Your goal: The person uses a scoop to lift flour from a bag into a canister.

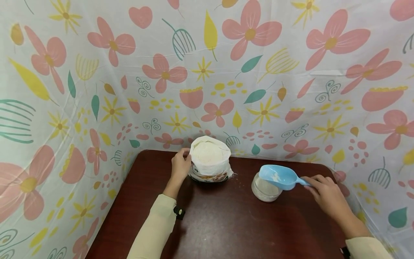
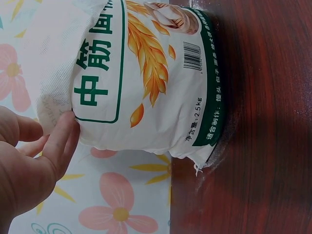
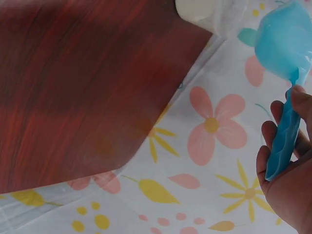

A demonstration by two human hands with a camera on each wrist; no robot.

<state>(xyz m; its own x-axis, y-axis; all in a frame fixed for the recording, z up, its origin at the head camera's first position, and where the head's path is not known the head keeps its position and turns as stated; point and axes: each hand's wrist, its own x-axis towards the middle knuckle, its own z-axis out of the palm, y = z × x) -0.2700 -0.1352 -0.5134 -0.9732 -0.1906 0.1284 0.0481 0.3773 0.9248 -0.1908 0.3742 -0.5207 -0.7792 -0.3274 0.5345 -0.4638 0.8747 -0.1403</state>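
An open bag of flour (image 1: 213,171) stands near the back of the table, its top edge folded outward and pale flour (image 1: 208,153) showing inside. My left hand (image 1: 181,165) pinches the folded edge on the bag's left side; in the left wrist view the fingers (image 2: 61,141) lie at that edge, beside green printed characters and a wheat ear. With my right hand (image 1: 328,196) I grip a light blue scoop (image 1: 286,177) by its handle. Its bowl, with a little white flour in it, is over a clear round jar (image 1: 266,194) holding white powder, and covers part of the jar's mouth.
The dark red-brown table (image 1: 220,226) has rounded back corners. Flower-printed cloth (image 1: 200,82) hangs close behind it and along both sides. White specks of flour lie on the table between bag and jar.
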